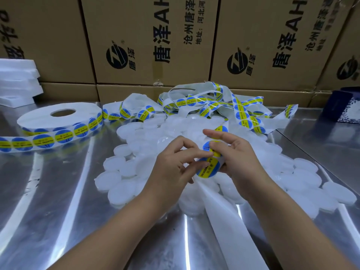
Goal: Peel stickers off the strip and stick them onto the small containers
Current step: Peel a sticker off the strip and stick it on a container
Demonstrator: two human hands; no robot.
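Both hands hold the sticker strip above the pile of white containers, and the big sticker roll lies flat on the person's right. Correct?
Not quite: the head view shows the sticker roll lying flat on the person's left. The left hand and right hand do hold the sticker strip above the white containers.

Obscured: round blue-and-yellow sticker (206, 147), half covered by right-hand fingers (219, 146). Truncated: dark blue patterned box (339, 104), cut by right edge, print blurred

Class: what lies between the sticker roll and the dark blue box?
Head view: between roll and box, tangled sticker strip and a heap of white containers.
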